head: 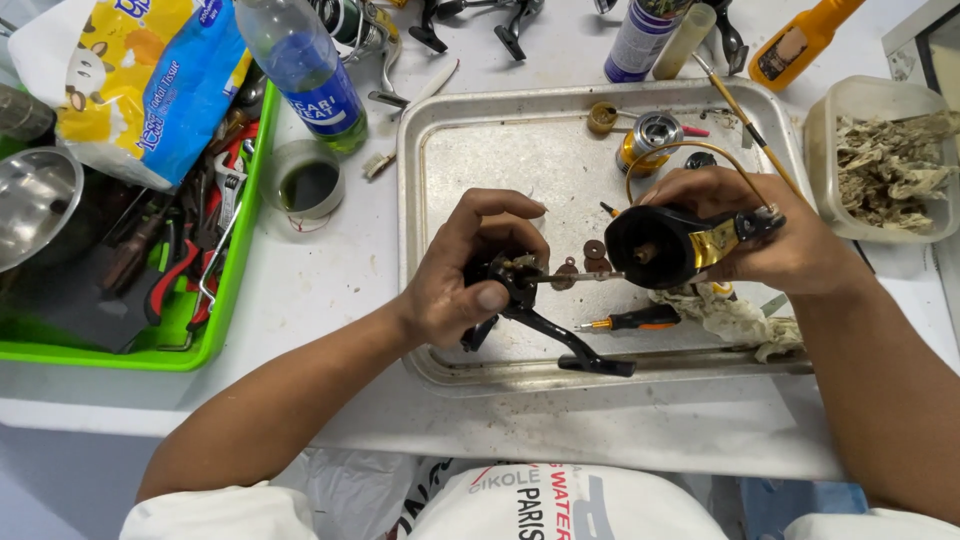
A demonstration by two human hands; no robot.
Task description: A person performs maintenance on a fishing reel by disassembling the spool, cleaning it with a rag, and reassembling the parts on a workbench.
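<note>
**Reel body and handle assembly held apart over metal tray**

Nearest: white cloth over the lap, forearms reaching up from either side. Left hand [470, 270] clamped around a black handle assembly [520, 290], thumb pressing its hub, crank arm [575, 345] trailing down toward the near rim of the metal tray [440, 130]. Thin shaft [575, 277] pointing right from that hub toward the black-and-gold reel body [670, 245], gripped firmly in the right hand [770, 235], fingers wrapped over top and rear. Both parts raised just above the tray's middle. Likely stiff, fairly heavy for their size, possibly greasy and slippery; safest held by the solid housings, not by the slim shaft or wire bail. Wrists turned inward, elbows spread wide.

Beneath: small brown washers [594, 250], an orange-handled screwdriver [635, 321], a soiled rag [730, 315]. Far end of tray: gold spool [650, 135]. Left: small cup of dark liquid [308, 182], blue-labelled bottle [305, 70], green bin of tools [235, 280]. Right: plastic tub of dirty wadding [885, 165].
</note>
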